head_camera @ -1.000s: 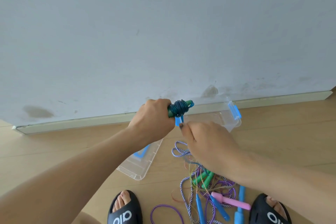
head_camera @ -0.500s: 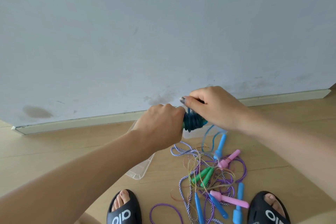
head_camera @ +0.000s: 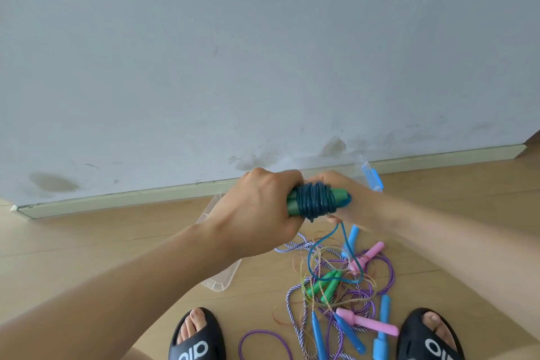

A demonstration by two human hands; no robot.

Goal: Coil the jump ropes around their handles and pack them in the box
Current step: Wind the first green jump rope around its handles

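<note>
The left hand [head_camera: 257, 210] grips the green handles [head_camera: 292, 204] wound with blue rope [head_camera: 317, 202], above the clear box [head_camera: 217, 280]; the right hand [head_camera: 347, 199] pinches the rope's loose end.

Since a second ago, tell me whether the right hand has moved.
Yes. The right hand has come up from the floor tangle to the far end of the green handles, level with the baseboard.

Clear plastic box [head_camera: 217, 280], wood floor [head_camera: 87, 242]
</note>
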